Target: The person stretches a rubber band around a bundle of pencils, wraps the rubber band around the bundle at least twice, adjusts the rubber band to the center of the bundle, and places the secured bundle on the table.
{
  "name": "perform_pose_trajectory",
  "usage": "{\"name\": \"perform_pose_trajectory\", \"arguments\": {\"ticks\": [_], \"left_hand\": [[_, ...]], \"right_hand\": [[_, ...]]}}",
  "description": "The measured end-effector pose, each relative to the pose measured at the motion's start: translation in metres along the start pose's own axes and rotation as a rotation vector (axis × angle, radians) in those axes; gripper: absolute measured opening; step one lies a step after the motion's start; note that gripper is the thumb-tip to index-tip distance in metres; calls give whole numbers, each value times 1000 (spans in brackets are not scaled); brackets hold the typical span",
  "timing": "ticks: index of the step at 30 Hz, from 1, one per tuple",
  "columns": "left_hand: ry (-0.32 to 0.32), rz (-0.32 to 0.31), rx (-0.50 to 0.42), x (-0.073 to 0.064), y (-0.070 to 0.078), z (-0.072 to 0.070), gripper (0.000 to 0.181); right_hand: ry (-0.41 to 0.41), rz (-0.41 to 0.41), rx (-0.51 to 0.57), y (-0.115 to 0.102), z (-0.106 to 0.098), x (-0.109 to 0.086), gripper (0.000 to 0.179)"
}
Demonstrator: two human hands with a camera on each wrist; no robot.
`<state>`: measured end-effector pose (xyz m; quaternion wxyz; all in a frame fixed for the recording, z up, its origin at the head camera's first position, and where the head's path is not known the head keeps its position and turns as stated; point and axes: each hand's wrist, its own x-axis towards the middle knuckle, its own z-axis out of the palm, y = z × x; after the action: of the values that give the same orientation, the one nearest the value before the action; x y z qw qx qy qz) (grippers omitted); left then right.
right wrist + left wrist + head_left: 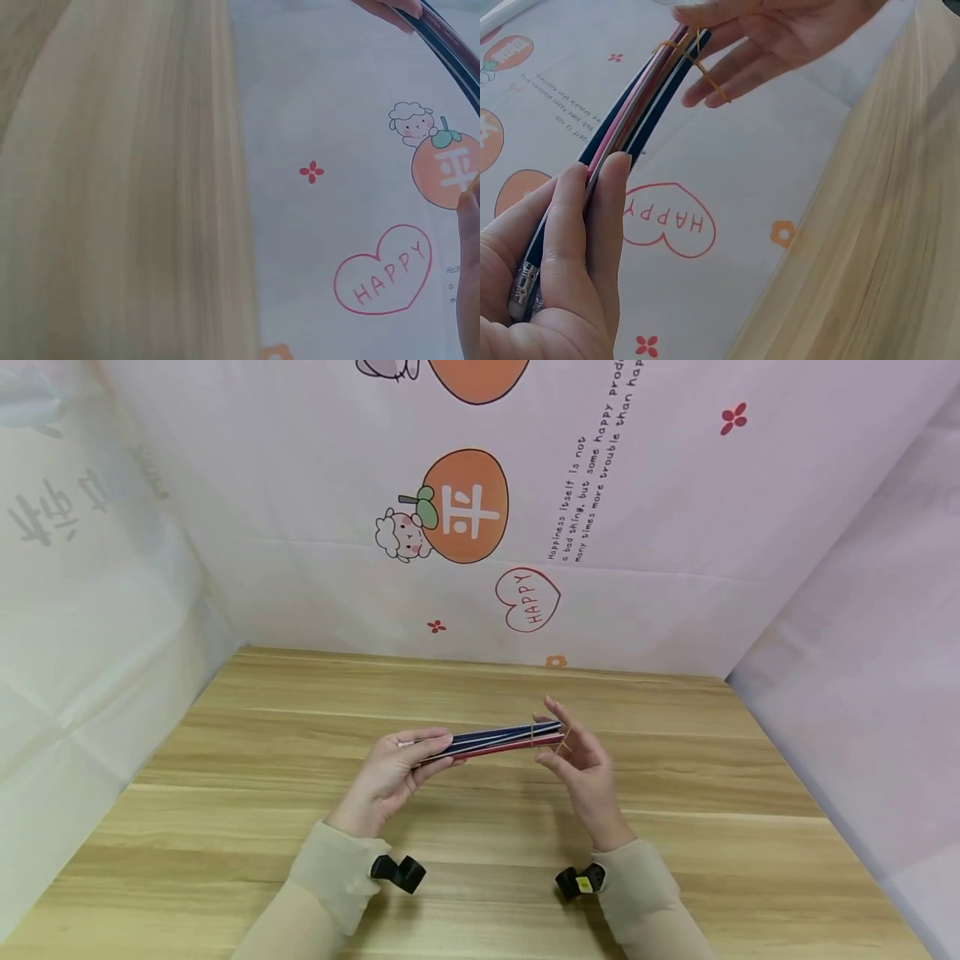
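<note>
My left hand (390,772) grips a bundle of pencils (495,741), dark blue ones with pink or red among them. In the left wrist view, a metal ferrule with an eraser (523,289) shows at the end in the left palm. The bundle lies slanted in the air above the table, its other end at my right hand (588,768). A thin tan rubber band (697,64) loops round that end and stretches out to the right fingers, which hold it spread and crossed. At the right wrist view's edge, only part of the bundle (450,52) shows.
Below both hands is the wood-grain table (480,877). A white printed cloth (637,610) with cartoon oranges and lettering hangs behind it, and pale cloth walls (97,652) stand at either side. Black camera mounts (405,874) sit on both wrists.
</note>
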<state>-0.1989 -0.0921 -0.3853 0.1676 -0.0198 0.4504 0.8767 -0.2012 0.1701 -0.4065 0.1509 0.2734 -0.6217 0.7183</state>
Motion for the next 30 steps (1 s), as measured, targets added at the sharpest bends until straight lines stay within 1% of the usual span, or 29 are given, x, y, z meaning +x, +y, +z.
{"name": "perform_pose_trajectory", "arguments": {"ticks": [4, 7, 9, 12, 15, 18, 21, 24, 26, 30], "left_hand": [[9, 5, 69, -1, 1, 1, 17], [4, 9, 103, -2, 1, 2, 20], [-1, 11, 119, -3, 2, 2, 20], [0, 10, 134, -4, 2, 2, 17], [-4, 11, 146, -4, 2, 3, 17], [-21, 19, 155, -4, 3, 3, 24], [-55, 24, 175, -4, 3, 3, 31], [-96, 18, 217, -4, 4, 2, 33], [-112, 13, 250, -4, 4, 1, 35], [-108, 11, 269, -5, 5, 0, 33]], "right_hand": [[-55, -24, -112, -5, -1, 1, 59], [-77, -35, -156, -7, -1, 2, 56], [-88, -35, -154, -9, -2, 2, 51], [-106, -25, -116, -11, -2, 1, 46], [-116, -12, -94, -13, -2, 1, 43], [-115, -17, -112, -14, -3, 0, 39], [-108, -9, -137, -14, -3, 1, 34], [-96, 21, -146, -14, -4, 1, 28], [-94, 47, -146, -14, -4, 0, 26], [-122, 98, -142, -16, -5, 0, 24]]}}
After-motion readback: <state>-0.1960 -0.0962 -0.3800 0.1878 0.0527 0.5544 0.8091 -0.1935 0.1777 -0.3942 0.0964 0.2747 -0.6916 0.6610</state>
